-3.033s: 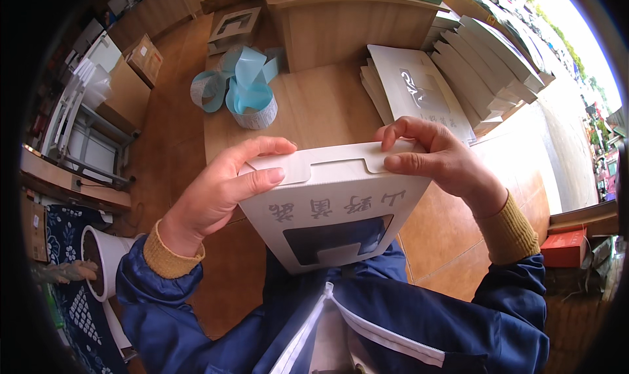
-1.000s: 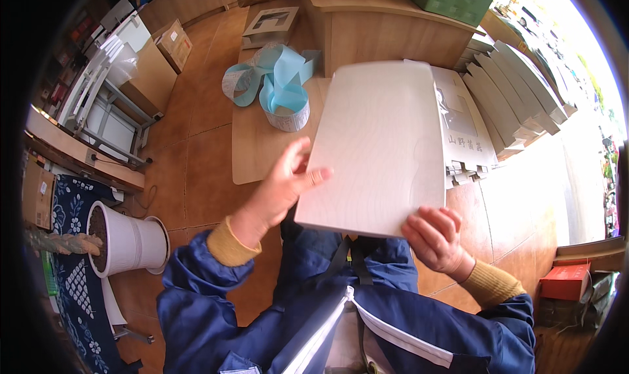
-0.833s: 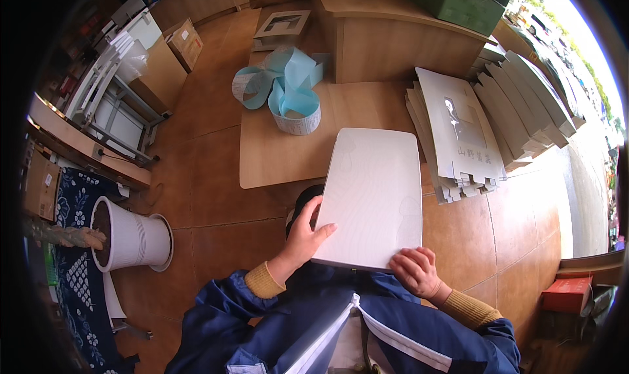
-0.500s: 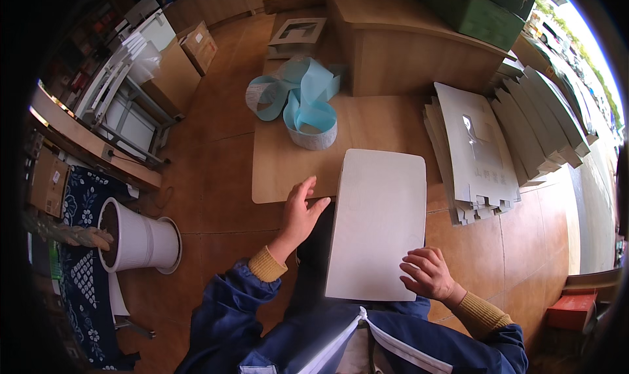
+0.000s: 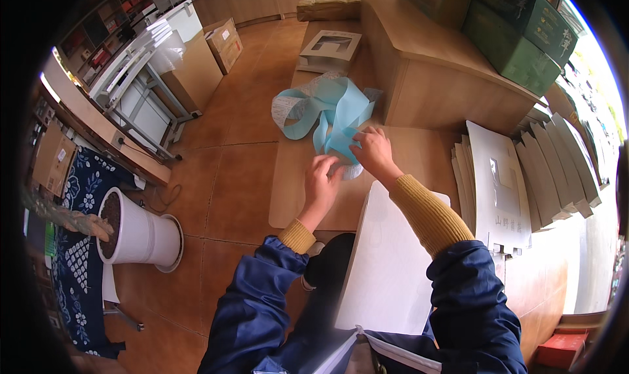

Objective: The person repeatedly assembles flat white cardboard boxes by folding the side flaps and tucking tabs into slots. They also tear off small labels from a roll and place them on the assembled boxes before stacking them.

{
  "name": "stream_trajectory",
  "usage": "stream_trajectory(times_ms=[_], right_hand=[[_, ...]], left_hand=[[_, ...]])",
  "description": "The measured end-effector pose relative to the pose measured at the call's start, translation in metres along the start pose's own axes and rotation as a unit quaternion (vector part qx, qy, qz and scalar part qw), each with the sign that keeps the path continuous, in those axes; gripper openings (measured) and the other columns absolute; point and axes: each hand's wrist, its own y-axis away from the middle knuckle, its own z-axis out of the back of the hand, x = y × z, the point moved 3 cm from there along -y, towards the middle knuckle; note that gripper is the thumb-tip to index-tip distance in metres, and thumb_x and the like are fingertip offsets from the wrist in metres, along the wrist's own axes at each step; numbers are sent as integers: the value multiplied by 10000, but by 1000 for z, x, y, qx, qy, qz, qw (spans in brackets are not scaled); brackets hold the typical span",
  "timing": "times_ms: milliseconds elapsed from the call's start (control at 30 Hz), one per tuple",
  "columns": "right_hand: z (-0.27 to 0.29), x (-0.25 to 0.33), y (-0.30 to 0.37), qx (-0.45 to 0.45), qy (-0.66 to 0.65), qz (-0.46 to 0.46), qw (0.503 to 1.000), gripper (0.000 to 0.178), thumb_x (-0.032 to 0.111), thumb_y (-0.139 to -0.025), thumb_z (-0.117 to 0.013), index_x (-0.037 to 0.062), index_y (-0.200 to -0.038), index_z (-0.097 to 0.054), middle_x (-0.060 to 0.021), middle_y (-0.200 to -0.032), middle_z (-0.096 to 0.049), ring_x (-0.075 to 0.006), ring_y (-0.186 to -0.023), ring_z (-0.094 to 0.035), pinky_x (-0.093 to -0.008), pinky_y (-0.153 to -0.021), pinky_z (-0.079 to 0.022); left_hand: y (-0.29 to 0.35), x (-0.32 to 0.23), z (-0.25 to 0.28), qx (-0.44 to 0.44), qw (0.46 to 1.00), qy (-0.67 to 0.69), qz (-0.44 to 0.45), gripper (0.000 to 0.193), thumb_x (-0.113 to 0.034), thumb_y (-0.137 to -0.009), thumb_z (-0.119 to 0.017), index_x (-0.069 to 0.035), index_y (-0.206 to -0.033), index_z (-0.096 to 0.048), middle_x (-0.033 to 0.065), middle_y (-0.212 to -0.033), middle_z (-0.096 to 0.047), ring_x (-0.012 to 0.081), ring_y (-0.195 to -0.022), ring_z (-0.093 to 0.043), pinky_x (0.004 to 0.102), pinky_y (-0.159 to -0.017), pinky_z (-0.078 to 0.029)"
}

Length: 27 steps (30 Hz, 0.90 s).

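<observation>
Loose loops of a wide light-blue ribbon (image 5: 350, 108), with a whitish patterned side, lie on the low wooden board ahead of me. Bent fingers of my right hand (image 5: 375, 154) are closed at the ribbon's near right edge. My left hand (image 5: 321, 185) is by the near end of the loops, its fingers curved and apart from the thumb, with nothing seen between them. A pale, flat-topped box (image 5: 393, 262) with rounded corners rests on my lap, partly under my right forearm.
Flat grey-white cut cardboard sheets (image 5: 495, 184) stand stacked at the right. Beyond the board are a wooden counter (image 5: 426, 89) with green boxes (image 5: 524, 39) and a pale box with a cutout (image 5: 331, 49). A white plant pot (image 5: 147, 233) stands at the left.
Both hands have moved forward to the ribbon, the right one leaving the pale box's near right edge. The view has shifted, and the box sits lower in it.
</observation>
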Motion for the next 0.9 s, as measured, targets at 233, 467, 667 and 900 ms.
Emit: stream_trajectory(times_ms=[233,467,667,900], right_hand=[[140,-40,-42,-331,-189,29,924,145,164,-850,-654,38,-916,-683,-109,-850,-686,-222,-686,-662,-331,-649,-519],[211,-39,-33,-190,-418,-85,884,190,188,-905,-645,10,-948,-694,-29,-806,-685,-92,-626,-627,-209,-566,-430],[198,-11,-35,-184,-318,-45,929,205,159,-823,-638,-28,-878,-701,-91,-716,-690,-134,-577,-664,-258,-576,-524],[169,17,-57,-214,-127,44,967,378,235,-814,-738,16,-1103,-631,-135,-909,-696,-217,-768,-686,-316,-680,-540]], left_hand=[[-30,24,35,-10,996,49,69,265,-96,-812,-732,-24,-1046,-631,127,-1050,-602,306,-971,-570,398,-837,-463],[-64,-24,12,52,996,33,-68,727,-342,-687,-850,-37,-1259,-521,130,-1265,-523,314,-1178,-478,439,-987,-417],[-81,-86,3,31,981,39,-190,656,-402,-703,-830,-13,-1169,-583,135,-1125,-607,307,-1057,-559,414,-926,-463],[-97,-66,5,198,915,329,127,265,-206,-831,-749,41,-917,-704,60,-796,-710,116,-693,-622,274,-663,-497]])
